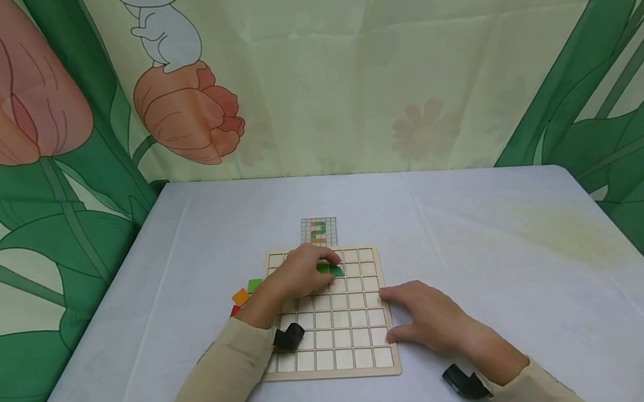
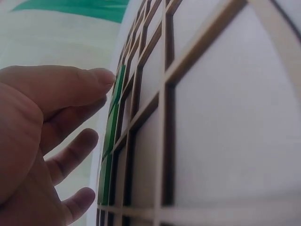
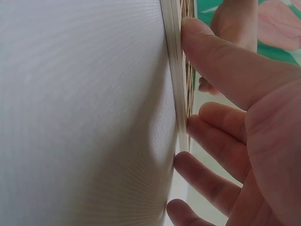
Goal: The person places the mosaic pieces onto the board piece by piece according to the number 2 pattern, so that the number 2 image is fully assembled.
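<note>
A wooden grid board (image 1: 338, 373) with pale square cells lies on the table. My left hand (image 1: 305, 271) reaches over its upper part, thumb and index fingertips apart at a dark green piece with a rounded side (image 1: 337, 270). In the left wrist view, the thumb tip is right at the end of a row of green pieces (image 2: 109, 132) set in the grid cells; the other fingers are loosely bent. At the board's right edge, my right hand (image 1: 432, 316) rests thumb and fingertips against the rim, as the board's side (image 3: 175, 61) in the right wrist view also shows.
Beyond the board lies a small pattern card (image 1: 319, 230) printed with a coloured figure on a grid. Loose pieces sit along the board's left side: green (image 1: 254, 285), orange (image 1: 241, 297) and red (image 1: 235, 311). A white cloth (image 1: 506, 241) covers the table.
</note>
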{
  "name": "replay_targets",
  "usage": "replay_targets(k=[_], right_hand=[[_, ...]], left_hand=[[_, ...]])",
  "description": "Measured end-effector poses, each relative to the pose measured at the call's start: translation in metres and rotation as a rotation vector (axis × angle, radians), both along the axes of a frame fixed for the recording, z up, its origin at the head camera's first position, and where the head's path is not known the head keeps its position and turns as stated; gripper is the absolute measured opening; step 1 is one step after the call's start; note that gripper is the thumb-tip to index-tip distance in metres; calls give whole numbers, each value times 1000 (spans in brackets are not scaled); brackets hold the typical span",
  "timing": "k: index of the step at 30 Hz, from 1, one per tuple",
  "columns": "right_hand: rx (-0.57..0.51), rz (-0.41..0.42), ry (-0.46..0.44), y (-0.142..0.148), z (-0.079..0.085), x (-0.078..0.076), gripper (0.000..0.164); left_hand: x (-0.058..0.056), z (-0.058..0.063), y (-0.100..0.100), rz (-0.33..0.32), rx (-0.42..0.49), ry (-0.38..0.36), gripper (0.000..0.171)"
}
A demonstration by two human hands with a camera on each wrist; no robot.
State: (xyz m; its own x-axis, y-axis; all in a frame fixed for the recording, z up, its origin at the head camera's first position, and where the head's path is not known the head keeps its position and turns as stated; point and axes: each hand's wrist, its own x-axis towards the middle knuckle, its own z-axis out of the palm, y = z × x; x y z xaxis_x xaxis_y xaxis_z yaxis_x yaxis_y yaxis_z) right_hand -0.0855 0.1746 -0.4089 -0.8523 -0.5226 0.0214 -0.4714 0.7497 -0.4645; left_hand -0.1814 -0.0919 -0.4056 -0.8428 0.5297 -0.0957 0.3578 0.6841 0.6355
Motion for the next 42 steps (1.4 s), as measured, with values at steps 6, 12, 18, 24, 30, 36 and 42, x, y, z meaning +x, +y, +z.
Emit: replay_targets(k=[6,12,18,24,30,36,42], right_hand=[[-2,-9,-11,-1,1,0,63],[-6,-17,-14,-1,1,1,63],[-15,-21,-21,-1,0,1,63],[-14,-4,-3,0,-1,1,63],[-16,1,-1,1,-1,0,64],[-16,10,0,1,0,0,65],[-7,-5,-17,0,1,1,65]], left_hand=[[2,2,-11,40,15,-4,28],[7,5,-24,74,28,-43,31],[9,6,-39,94,63,-62,35],[13,7,-56,133,95,-78,41],[19,11,-72,195,71,-76,44],[21,10,-86,244,51,-83,49],[22,7,-98,308,23,-109,50]])
